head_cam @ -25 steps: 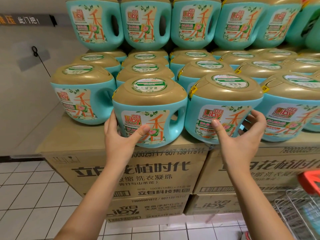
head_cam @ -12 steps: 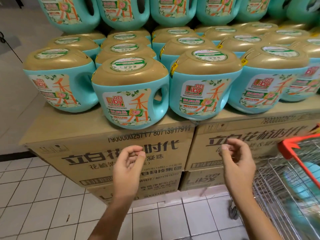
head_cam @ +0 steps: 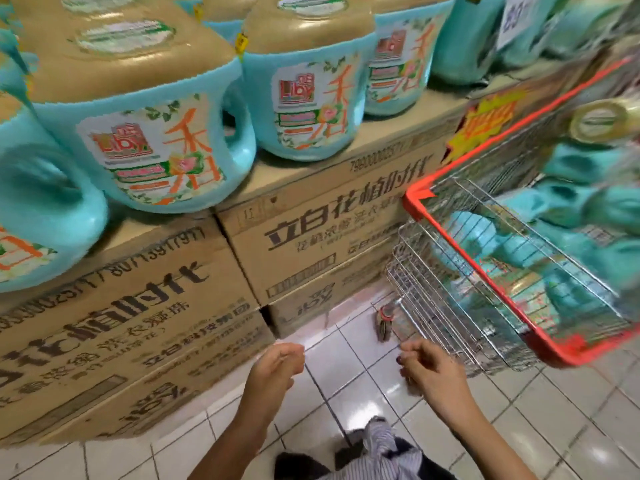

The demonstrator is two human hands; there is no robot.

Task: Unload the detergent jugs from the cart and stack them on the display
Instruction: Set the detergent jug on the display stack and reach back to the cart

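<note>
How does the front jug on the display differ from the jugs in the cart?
The front jug stands upright on the cardboard boxes, label toward the camera. The cart jugs lie heaped at mixed angles. The front jug sits in the open, while the cart jugs are blurred and seen through the wire mesh of the cart. Both are teal.

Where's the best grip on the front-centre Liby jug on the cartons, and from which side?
The handle loop on the right flank of the jug, facing the neighbouring jug. It stands upright on the carton, label outward, so come from front-right and hook fingers through the opening. The domed gold lid looks too wide for one hand; a second hand under the base would likely help.
</note>
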